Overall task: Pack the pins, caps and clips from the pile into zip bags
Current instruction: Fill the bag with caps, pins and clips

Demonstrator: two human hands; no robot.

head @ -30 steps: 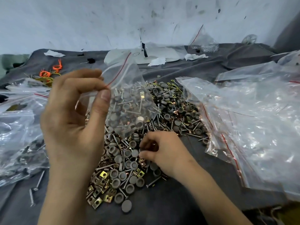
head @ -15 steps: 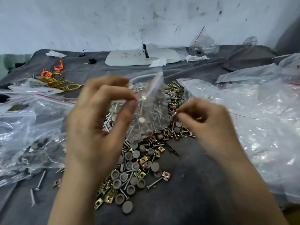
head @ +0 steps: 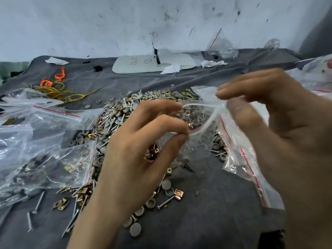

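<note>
Bag (head: pixel 197 146) rim now pinched by both hands: R hand (head: pixel 280 123), at pile (head: pixel 116 115) 1 s ago, has joined L hand (head: pixel 140 159); prob. zip-up next.

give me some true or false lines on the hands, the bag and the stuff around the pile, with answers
1. Both the left hand and the right hand pinch the zip bag at its mouth. True.
2. The zip bag's mouth is sealed. False: it gapes open between the two hands.
3. The pile lies on a grey cloth. True.
4. The orange ties lie right of the pile. False: they lie at the far left, behind it.
5. Filled bags lie left of the pile. True.
</note>
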